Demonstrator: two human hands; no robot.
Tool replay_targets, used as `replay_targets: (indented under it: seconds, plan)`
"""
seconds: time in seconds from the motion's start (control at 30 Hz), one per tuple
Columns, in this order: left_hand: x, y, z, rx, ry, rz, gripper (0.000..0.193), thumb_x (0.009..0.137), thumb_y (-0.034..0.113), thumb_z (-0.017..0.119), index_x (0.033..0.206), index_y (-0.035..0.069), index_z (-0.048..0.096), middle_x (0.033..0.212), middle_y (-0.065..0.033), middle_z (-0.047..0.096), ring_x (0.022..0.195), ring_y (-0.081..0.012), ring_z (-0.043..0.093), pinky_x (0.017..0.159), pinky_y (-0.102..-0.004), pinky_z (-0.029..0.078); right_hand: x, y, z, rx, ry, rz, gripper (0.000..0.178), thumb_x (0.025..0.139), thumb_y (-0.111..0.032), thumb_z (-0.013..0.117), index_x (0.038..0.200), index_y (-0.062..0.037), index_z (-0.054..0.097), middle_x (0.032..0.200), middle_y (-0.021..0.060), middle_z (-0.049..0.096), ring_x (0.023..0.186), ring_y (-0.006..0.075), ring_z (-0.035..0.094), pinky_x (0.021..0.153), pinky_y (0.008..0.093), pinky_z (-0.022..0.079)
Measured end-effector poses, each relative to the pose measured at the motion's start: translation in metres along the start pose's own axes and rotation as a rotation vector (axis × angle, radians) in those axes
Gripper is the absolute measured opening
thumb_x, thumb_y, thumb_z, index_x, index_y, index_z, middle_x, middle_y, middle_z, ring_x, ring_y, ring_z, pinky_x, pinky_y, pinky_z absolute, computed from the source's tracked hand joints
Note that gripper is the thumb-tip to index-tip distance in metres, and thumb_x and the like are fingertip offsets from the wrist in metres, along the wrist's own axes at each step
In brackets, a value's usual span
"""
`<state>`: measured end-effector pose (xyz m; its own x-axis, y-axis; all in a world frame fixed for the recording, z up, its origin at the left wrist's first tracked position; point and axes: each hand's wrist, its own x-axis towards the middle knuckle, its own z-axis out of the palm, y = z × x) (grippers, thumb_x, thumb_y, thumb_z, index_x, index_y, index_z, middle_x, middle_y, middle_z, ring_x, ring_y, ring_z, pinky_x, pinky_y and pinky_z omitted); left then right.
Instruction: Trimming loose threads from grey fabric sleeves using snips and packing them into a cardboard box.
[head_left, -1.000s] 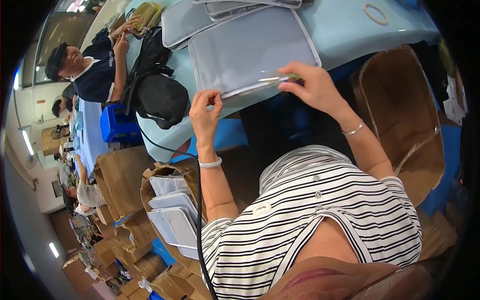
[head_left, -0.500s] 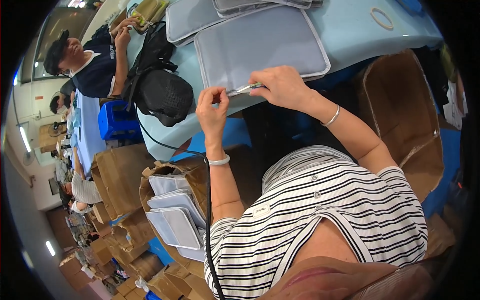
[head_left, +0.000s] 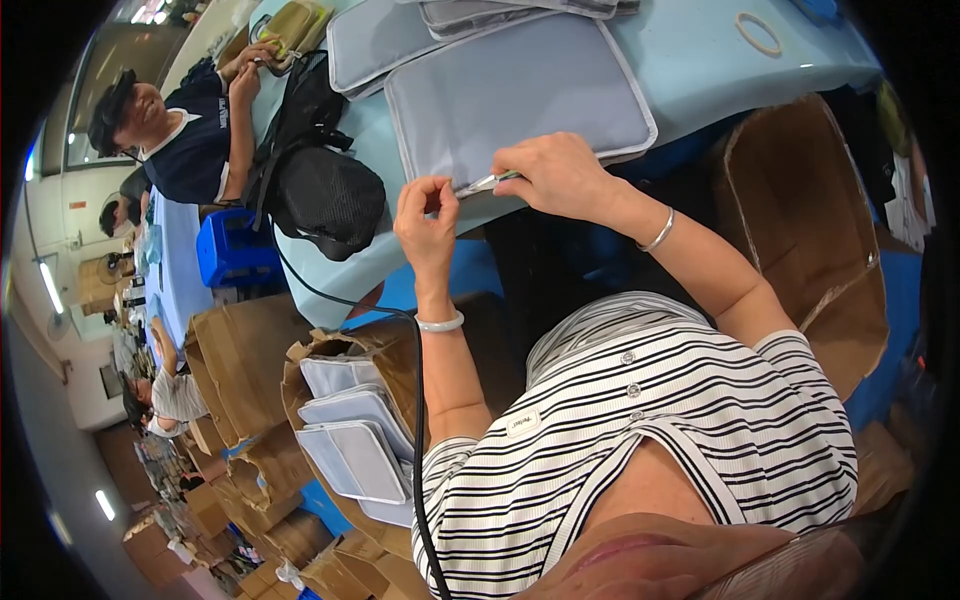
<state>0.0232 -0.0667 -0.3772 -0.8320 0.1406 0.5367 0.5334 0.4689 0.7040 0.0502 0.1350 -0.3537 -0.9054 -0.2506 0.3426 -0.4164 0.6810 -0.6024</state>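
A flat grey fabric piece (head_left: 520,95) with light piped edging, like a pouch or panel, lies on the blue table in front of me. My left hand (head_left: 428,215) is at its near left corner, thumb and forefinger pinched together; whatever is between them is too small to make out. My right hand (head_left: 560,178) is closed around small scissors (head_left: 482,185), whose metal blades point left toward the pinched fingertips, along the piece's near edge. Most of the scissors' handle is hidden in my palm. More grey pieces (head_left: 385,45) are stacked behind it.
A black mesh cap (head_left: 330,195) and black bag lie left on the table (head_left: 700,95); a tape ring (head_left: 758,34) lies far right. A carton with grey pieces (head_left: 355,455) stands lower left, an open carton (head_left: 815,200) right. A black cable (head_left: 418,400) crosses beside my left arm. A co-worker (head_left: 190,140) sits left.
The scissors and my right hand have shifted slightly left, toward my pinched left fingers. My left hand stays nearly in place. The co-worker at the left has turned their head a little.
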Motion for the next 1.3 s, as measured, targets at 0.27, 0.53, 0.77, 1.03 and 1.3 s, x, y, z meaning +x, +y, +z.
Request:
replay_targets:
  seconds: [0.27, 0.53, 0.77, 1.03, 1.3]
  plan:
    - [-0.002, 0.0, -0.001, -0.047, 0.058, 0.0, 0.007, 0.078, -0.002, 0.064, 0.085, -0.001, 0.062, 0.081, -0.0064, 0.06, 0.064, -0.0121, 0.057, 0.06, -0.024, 0.048, 0.002, 0.004, 0.005, 0.022, 0.014, -0.016, 0.018, 0.076, -0.024, 0.069, 0.081, -0.0075, 0.063, 0.069, 0.0105, 0.064, 0.068, 0.032, 0.062, 0.058, 0.0415, 0.046]
    - [-0.036, 0.032, 0.006, 0.003, -0.38, 0.127, 0.007, 0.077, 0.002, 0.068, 0.075, 0.002, 0.061, 0.073, -0.0077, 0.061, 0.063, -0.0208, 0.059, 0.059, -0.0291, 0.047, -0.038, 0.019, -0.051, 0.361, 0.114, 0.254, 0.027, 0.081, -0.024, 0.068, 0.099, -0.0047, 0.059, 0.065, 0.0065, 0.057, 0.06, 0.0153, 0.053, 0.059, 0.0279, 0.042]
    - [-0.01, 0.074, 0.067, 0.229, -0.392, 0.527, 0.041, 0.073, 0.005, 0.071, 0.112, 0.009, 0.059, 0.116, -0.01, 0.056, 0.107, -0.0282, 0.054, 0.09, -0.0402, 0.043, -0.098, 0.048, -0.067, 0.477, 0.574, 0.296, 0.036, 0.079, -0.014, 0.072, 0.109, -0.0046, 0.055, 0.077, 0.005, 0.06, 0.067, 0.0092, 0.05, 0.063, 0.0237, 0.042]
    - [-0.002, 0.063, 0.095, 0.602, -0.415, 0.583, 0.051, 0.081, 0.003, 0.058, 0.13, 0.013, 0.049, 0.131, -0.0075, 0.051, 0.122, -0.0254, 0.047, 0.098, -0.0432, 0.035, -0.146, 0.062, -0.079, 0.383, 0.605, 0.444, 0.028, 0.082, -0.013, 0.069, 0.104, -0.0033, 0.055, 0.082, 0.0001, 0.057, 0.07, 0.0064, 0.048, 0.065, 0.0208, 0.04]
    - [-0.008, 0.116, 0.035, 0.175, -0.244, 0.546, 0.053, 0.073, -0.007, 0.051, 0.124, 0.004, 0.054, 0.127, -0.0133, 0.056, 0.115, -0.0254, 0.055, 0.093, -0.0368, 0.042, -0.174, 0.071, -0.079, 0.486, 0.754, 0.435, 0.023, 0.086, -0.014, 0.064, 0.103, 0.0, 0.056, 0.093, 0.0023, 0.063, 0.083, 0.0071, 0.054, 0.077, 0.0222, 0.043]
